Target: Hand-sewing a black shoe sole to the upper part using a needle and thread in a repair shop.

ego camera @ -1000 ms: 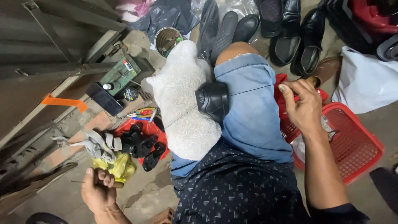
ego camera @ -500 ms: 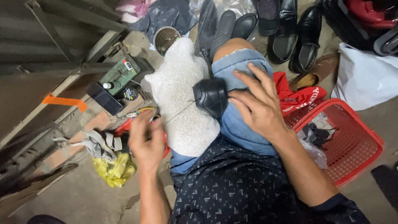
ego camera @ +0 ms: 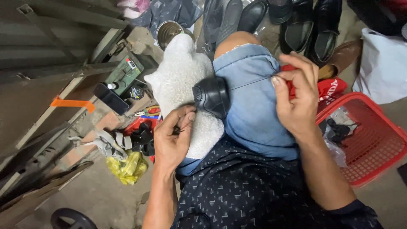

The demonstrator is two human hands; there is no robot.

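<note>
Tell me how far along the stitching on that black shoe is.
Done so far: a thread already runs out of the black shoe clamped between the knees. In hand: the right hand pulls that thread taut, while the left hand pinches something thin and dark beside the shoe on the white cloth. How much seam is left cannot be seen from here.

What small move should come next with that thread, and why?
Probably draw the thread taut with the right hand. It runs from the black shoe on the lap to those pinching fingertips, while the left hand grips a small dark tool beside the shoe.
</note>
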